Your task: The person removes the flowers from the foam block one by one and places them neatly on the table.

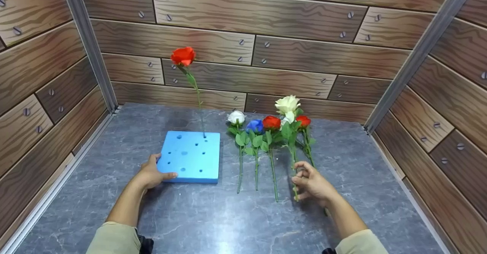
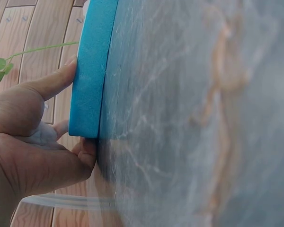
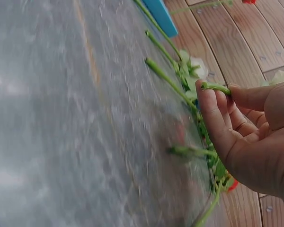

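Observation:
A light-blue foam block (image 1: 190,157) with several holes lies flat on the table. One long-stemmed red rose (image 1: 183,56) stands upright in a hole near its far edge. My left hand (image 1: 152,174) grips the block's near left corner, thumb and fingers on different sides. With thumb and fingers, my right hand (image 1: 314,185) pinches the lower stem of a cream rose (image 1: 287,104); in the right wrist view the cut end of its stem (image 3: 215,87) shows between the fingertips. That rose is raised over the other flowers and partly covers them.
Between block and right hand lie a white rose (image 1: 236,117), a blue rose (image 1: 255,126) and a red rose (image 1: 271,123), stems toward me. Another white rose (image 1: 288,117) and a red rose (image 1: 303,121) lie farther right. Wood-patterned walls (image 1: 213,44) enclose the grey table (image 1: 198,216).

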`<state>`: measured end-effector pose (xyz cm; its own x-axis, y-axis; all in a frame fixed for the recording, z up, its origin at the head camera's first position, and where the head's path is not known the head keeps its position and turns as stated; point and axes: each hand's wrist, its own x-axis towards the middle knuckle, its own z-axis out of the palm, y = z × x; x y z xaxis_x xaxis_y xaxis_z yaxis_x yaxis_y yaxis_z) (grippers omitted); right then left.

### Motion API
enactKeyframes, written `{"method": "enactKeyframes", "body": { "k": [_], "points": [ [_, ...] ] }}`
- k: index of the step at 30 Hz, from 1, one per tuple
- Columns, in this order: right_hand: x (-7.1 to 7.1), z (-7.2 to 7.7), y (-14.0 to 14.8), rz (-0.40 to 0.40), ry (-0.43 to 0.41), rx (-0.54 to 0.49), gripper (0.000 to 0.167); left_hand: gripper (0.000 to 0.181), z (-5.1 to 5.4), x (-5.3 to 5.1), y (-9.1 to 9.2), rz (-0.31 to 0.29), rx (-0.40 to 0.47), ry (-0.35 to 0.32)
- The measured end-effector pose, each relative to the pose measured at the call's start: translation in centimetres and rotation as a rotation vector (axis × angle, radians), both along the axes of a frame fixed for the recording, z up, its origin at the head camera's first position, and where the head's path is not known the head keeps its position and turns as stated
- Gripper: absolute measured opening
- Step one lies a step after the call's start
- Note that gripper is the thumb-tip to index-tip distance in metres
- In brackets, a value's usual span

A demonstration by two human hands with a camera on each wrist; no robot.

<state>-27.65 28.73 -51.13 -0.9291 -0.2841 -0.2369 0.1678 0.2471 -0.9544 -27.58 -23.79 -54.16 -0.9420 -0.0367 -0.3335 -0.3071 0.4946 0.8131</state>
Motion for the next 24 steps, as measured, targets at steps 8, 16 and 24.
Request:
{"method": "enactKeyframes", "body": {
  "k": [8,16,24],
  "points": [
    [0.1,-0.1,2.1,0.003,-0.005,0.006,0.042,0.115,-0.1,0.0,-0.1,0.004,-0.004,-0.008],
    [0.4,0.0,4.9,0.011,-0.014,-0.020,0.034,0.115,-0.1,0.1,0.0,0.011,0.005,-0.007],
    [0.7,0.2,7.3,0.002,-0.016,0.012,0.030,0.114,0.0,0.0,-0.1,-0.002,0.000,0.009]
  ]
}}
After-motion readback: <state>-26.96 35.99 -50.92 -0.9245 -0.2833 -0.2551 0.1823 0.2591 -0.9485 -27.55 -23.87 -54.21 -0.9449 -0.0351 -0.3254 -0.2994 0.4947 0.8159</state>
